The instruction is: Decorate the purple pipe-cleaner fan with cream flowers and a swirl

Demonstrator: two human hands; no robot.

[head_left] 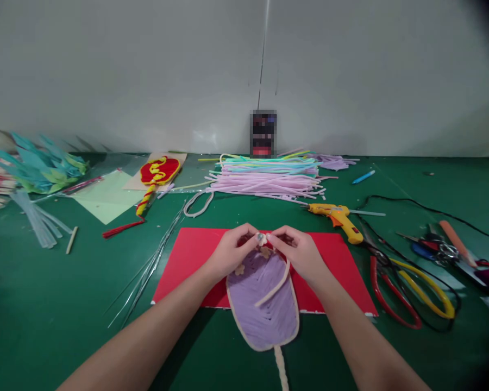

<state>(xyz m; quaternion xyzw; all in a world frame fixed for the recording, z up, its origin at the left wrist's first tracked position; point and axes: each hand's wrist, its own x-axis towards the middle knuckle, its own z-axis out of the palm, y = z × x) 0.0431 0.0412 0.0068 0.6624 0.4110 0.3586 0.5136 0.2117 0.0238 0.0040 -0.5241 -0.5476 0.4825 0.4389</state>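
The left hand [231,252] and right hand [299,254] are almost closing, their fingertips pinching one small white flower [262,239] over the far end of one purple fan [264,320]. Both arms [163,320] are stretching forward and leaning in, so the hands are nearly meeting. Two more little flowers [239,270] are sitting just below the hands, and one yellow glue gun [330,212] is lying to the right of the right hand.

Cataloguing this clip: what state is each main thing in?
Left hand: pinching white flower
Right hand: pinching same flower
Purple fan: overlapping red sheet, handle toward person
Glue gun: lying down, stick protruding
Red-and-yellow fan: lying, tassel outstretched
Pipe cleaners: heaped
Blue pen: lying
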